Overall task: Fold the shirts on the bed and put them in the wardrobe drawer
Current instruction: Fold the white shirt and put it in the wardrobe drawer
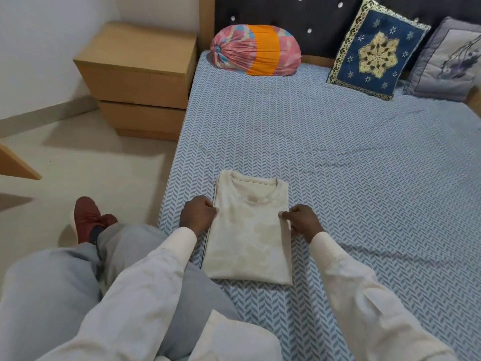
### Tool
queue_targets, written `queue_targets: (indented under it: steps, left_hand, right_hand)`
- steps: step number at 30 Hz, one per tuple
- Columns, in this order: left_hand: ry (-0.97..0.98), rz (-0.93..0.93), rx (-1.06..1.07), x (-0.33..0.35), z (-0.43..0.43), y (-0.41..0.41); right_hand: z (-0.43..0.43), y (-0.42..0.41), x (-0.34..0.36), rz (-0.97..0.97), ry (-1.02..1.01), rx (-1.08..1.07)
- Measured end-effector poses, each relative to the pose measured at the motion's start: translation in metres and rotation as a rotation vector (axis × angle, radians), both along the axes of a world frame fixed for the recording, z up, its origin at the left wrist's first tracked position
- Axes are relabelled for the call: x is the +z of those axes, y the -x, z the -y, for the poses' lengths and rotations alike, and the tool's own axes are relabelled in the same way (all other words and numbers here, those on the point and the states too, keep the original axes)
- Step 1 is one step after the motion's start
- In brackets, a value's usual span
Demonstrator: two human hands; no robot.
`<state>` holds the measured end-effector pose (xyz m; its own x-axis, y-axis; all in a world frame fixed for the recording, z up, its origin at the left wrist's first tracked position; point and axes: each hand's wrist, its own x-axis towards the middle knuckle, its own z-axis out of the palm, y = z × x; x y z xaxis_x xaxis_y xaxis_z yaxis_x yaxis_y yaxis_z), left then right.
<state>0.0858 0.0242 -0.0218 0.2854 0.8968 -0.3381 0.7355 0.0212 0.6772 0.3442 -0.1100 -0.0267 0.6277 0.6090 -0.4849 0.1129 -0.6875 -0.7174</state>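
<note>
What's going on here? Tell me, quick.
A person at the edge of the bed is folding a cream shirt. The left hand grips its left edge and the right hand pinches its right edge. The shirt lies flat, sides already folded in, collar away from them. It is not yet put away.

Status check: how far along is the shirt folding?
Done: the cream shirt lies on the bed with its sides folded in, collar up. In hand: left hand and right hand grip its side edges. Left: probably a crosswise fold, then stowing; no wardrobe drawer or other shirt is in view.
</note>
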Motion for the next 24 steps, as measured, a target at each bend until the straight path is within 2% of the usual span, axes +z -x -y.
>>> queue_targets:
  steps: [2,5,9,13,18,24]
  left_hand:
    - [-0.040,-0.007,0.024,-0.005,-0.001,-0.005]
    - [-0.008,-0.010,0.009,-0.009,-0.001,-0.009]
    - [0.105,0.034,0.057,-0.011,-0.004,-0.011]
    - [0.149,0.019,0.039,-0.012,-0.006,-0.010]
    - [0.100,0.100,0.117,-0.016,-0.007,-0.003]
    - [0.067,0.076,0.129,-0.019,-0.002,0.003]
  right_hand:
    - [-0.001,-0.001,-0.005,-0.053,-0.063,-0.063]
    - [0.003,-0.002,-0.004,-0.242,-0.152,-0.101]
    - [0.005,-0.006,0.005,-0.383,-0.073,0.041]
    - [0.005,-0.009,0.002,-0.370,0.022,0.084]
    - [0.000,-0.003,0.001,-0.386,-0.075,0.018]
    - [-0.002,0.007,-0.003,-0.253,-0.071,0.046]
